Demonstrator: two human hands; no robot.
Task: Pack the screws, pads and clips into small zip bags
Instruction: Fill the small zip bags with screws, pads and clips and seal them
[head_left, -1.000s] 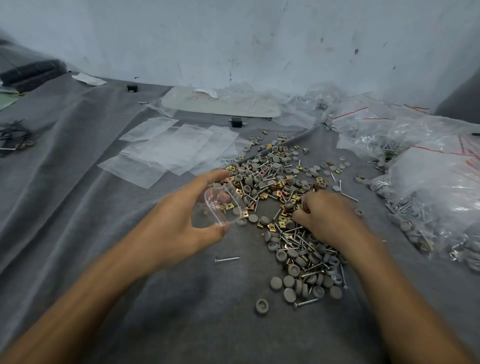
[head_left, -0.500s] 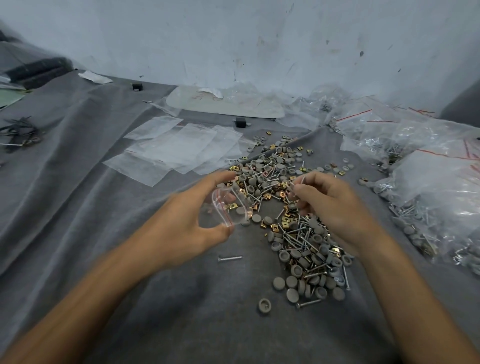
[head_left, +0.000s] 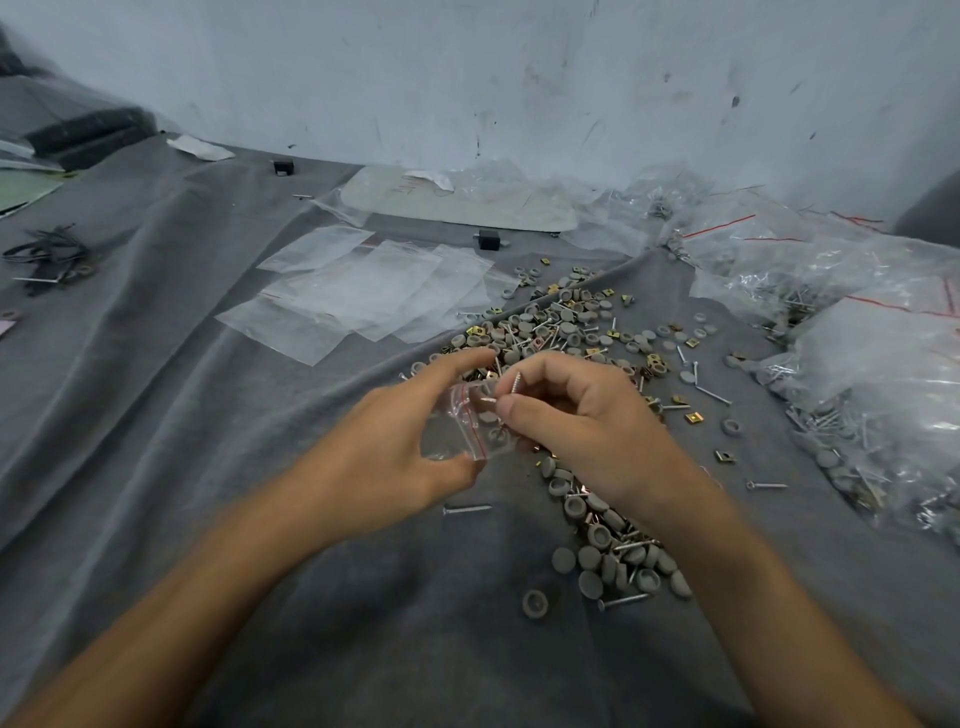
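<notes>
Clear small zip bag (head_left: 467, 426), red-striped mouth, gripped between thumb and forefinger of left hand (head_left: 384, 457) above grey cloth (head_left: 156, 415). Right hand (head_left: 587, 431) pinches a screw (head_left: 516, 383) at the bag mouth. Loose pile (head_left: 561, 332) of pads, screws and clips lies behind and under it. Empty bags (head_left: 363, 296) far left.

Left hand (head_left: 384, 447) and right hand (head_left: 587, 431) close together, fingers curled, forearms outstretched.

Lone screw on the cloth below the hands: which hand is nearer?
Left. The left hand, holding a small bag, is just beyond the lone screw; the right hand, pinching another screw, is farther, up and right.
</notes>
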